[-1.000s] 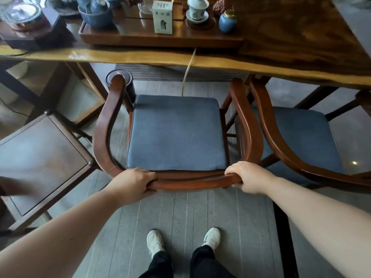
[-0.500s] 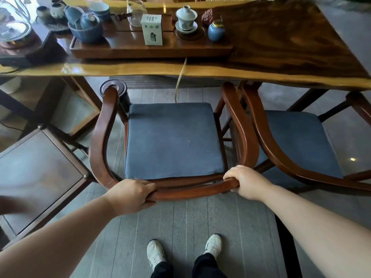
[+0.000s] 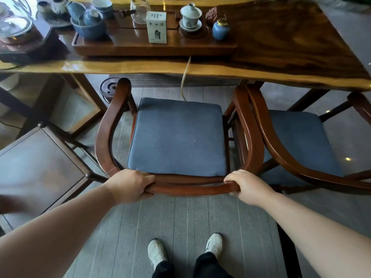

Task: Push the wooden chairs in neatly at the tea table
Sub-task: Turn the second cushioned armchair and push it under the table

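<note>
A wooden armchair (image 3: 104, 135) with a curved back rail and a blue seat cushion (image 3: 178, 137) stands in front of me, facing the tea table (image 3: 281, 49). My left hand (image 3: 130, 186) grips the back rail at its left end and my right hand (image 3: 246, 186) grips it at the right end. The front of the armrests sits just short of the table's near edge. A second wooden chair (image 3: 285, 157) of the same kind stands close beside it on the right, their armrests almost touching.
A dark square side table (image 3: 36, 165) stands to the left. On the tea table rests a wooden tray (image 3: 152, 49) with cups, a lidded bowl, a white box and a blue jar. A cord (image 3: 183, 81) hangs off the table edge. My feet stand on a grey rug (image 3: 180, 227).
The chair has slid back a little from the table edge, more floor showing in front of the seat. Both hands keep their grip on the back rail.
</note>
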